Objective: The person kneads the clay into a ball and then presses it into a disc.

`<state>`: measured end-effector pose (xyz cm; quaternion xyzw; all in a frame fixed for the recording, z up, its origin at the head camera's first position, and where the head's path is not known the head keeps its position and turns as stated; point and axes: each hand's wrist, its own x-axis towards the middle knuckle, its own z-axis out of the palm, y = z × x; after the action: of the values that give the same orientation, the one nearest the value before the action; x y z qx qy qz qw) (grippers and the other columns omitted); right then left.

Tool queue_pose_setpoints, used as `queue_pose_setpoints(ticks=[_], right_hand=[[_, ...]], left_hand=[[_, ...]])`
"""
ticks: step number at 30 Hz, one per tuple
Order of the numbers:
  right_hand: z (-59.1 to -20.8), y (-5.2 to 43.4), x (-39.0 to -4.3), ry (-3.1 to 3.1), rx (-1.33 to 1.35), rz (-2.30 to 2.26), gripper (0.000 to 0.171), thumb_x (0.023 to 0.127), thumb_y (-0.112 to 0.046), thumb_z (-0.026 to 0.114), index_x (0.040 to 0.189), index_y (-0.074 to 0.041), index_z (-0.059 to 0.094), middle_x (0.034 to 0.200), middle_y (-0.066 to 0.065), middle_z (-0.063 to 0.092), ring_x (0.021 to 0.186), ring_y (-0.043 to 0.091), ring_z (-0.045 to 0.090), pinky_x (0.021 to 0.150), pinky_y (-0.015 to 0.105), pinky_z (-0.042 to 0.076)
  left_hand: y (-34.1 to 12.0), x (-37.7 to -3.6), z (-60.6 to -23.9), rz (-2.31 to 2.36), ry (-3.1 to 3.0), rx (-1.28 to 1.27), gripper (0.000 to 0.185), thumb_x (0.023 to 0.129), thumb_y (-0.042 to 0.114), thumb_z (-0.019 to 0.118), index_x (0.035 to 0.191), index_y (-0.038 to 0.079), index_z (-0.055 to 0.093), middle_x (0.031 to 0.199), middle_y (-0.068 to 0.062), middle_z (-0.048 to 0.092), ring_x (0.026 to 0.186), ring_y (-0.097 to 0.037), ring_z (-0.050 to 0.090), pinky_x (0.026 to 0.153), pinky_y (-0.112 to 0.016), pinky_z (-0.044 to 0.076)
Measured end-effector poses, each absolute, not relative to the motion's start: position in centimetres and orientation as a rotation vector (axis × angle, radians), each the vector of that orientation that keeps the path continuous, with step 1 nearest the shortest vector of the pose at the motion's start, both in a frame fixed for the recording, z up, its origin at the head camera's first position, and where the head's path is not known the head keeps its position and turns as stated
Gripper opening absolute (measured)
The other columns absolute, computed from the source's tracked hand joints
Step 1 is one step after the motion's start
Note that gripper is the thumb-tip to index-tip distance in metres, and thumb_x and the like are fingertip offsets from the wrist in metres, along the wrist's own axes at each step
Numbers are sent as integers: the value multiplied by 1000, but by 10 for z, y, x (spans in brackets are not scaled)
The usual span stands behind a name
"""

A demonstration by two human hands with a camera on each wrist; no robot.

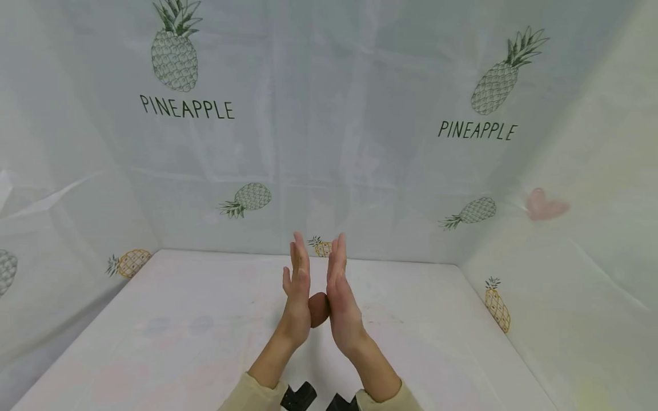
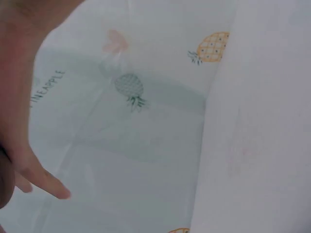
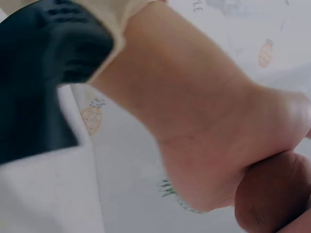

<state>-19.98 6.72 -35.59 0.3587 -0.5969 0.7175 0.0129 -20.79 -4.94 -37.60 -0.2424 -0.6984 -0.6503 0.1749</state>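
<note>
A smooth brown ball (image 1: 319, 309), perhaps of modelling clay, sits between two upright palms above the table. My left hand (image 1: 297, 297) presses it from the left with straight fingers pointing up and the thumb held apart. From the other side my right hand (image 1: 343, 302) presses its palm to the ball, fingers likewise extended. The fingertips of the two hands stand apart. In the right wrist view the brown ball (image 3: 272, 194) shows large against a palm, with fine creases on its surface. Only a sliver of the ball (image 2: 5, 179) shows at the left wrist view's left edge.
Beneath the hands lies a white table (image 1: 205, 342) with faint coloured smudges. A pale sheet (image 1: 329, 114) printed with pineapples hangs behind it and along both sides. Black wrist cameras (image 1: 299, 396) sit at the cuffs of the beige sleeves (image 1: 254, 394).
</note>
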Motion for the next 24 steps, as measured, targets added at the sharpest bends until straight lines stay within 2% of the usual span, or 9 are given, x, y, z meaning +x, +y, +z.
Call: queue_pose_setpoints(ticks=[7,11,15,18,22,24], right_hand=[[-350,80,-204,-1834,1057,2186,64,111,-48,9,166,-39,-22,173,-14,-24,161,17,-25,120,67,-24],[-349,86,-209,-1813,1008,2166,66,111,-52,11,167,-38,-21,174,-15,-22,162,19,-22,120,66,-23],[-350,88,-213,-1801,983,2182,66,110,-53,12,166,-42,-21,173,-16,-22,162,20,-22,120,66,-23],[-351,86,-215,-1812,968,2215,64,110,-50,12,165,-45,-20,173,-16,-22,162,21,-23,120,67,-22],[-354,84,-215,-1819,960,2269,63,111,-50,10,165,-46,-19,174,-14,-22,162,22,-21,120,68,-21],[-356,83,-216,-1824,966,2286,62,111,-51,9,166,-45,-19,174,-14,-22,162,20,-21,120,68,-22]], left_hand=[[-36,-205,-384,-1849,-2012,-740,68,110,58,6,168,29,-17,175,13,-20,162,-18,-24,116,-65,-25],[-30,-201,-386,-1822,-2019,-784,66,112,53,5,169,27,-16,176,11,-19,162,-16,-23,117,-65,-25],[-27,-198,-385,-1799,-2000,-816,64,112,48,4,169,26,-15,176,11,-19,161,-15,-23,116,-67,-25],[-28,-194,-381,-1787,-1962,-841,63,113,45,4,170,25,-14,177,9,-18,162,-20,-23,116,-68,-25],[-30,-189,-375,-1779,-1922,-869,62,113,43,4,170,26,-13,177,6,-17,162,-26,-23,117,-69,-24],[-31,-188,-373,-1785,-1919,-868,61,113,44,3,170,28,-13,178,6,-18,162,-24,-23,118,-68,-23]])
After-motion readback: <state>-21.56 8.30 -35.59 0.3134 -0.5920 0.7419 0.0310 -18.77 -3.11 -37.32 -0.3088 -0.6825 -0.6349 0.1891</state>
